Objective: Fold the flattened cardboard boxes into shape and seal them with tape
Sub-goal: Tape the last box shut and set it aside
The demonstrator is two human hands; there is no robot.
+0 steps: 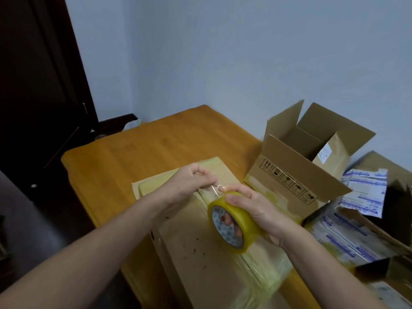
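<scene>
Tape roll (231, 221), clear with a yellowish tint, sits in the right hand (258, 210) above the middle of a brown cardboard box (196, 253) that lies on the wooden surface (145, 148). The right hand's fingers (226, 219) are curled through the roll's core and the thumb lies over its outer rim, so the roll is gripped, tilted with its open side toward the camera. The left hand (189, 186) is just beyond it and to the left. Its thumb and forefinger pinch the free strip of tape (219, 188), a short clear length stretched between the two hands, with the remaining fingers curled in.

A glossy band of tape runs along the cardboard box from under the roll toward its near end. Past the left hand lies a flat cardboard piece (151, 186) with yellowed tape on it. It may be part of the same box, but the hands hide the join.

Just beside the cardboard box on the right stands an open box (307, 157), flaps raised, with handling symbols printed on its near flap. Farther right are blue-and-white packets (365, 192), some loose and some stacked in another carton. A dark door (33, 85) stands at the left against a pale blue wall (223, 52).
</scene>
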